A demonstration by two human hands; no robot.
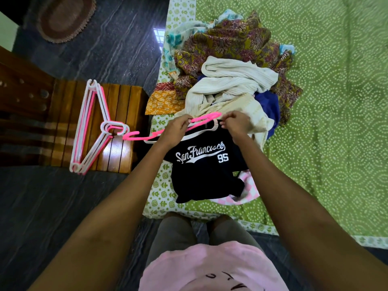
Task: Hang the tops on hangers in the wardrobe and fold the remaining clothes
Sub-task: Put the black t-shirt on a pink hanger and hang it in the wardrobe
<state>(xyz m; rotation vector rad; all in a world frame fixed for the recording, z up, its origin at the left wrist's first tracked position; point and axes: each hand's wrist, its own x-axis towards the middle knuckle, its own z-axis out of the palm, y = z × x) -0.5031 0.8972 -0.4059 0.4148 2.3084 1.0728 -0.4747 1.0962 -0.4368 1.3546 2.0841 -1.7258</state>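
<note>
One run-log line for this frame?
step: hangering top | left hand: grips pink hanger | right hand: pinches black T-shirt collar | spare hangers: on chair

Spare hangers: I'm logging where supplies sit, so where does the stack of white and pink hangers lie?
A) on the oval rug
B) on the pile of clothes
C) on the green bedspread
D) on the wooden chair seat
D: the stack of white and pink hangers lies on the slatted wooden chair seat, left of the bed and apart from the pile of clothes.
</note>
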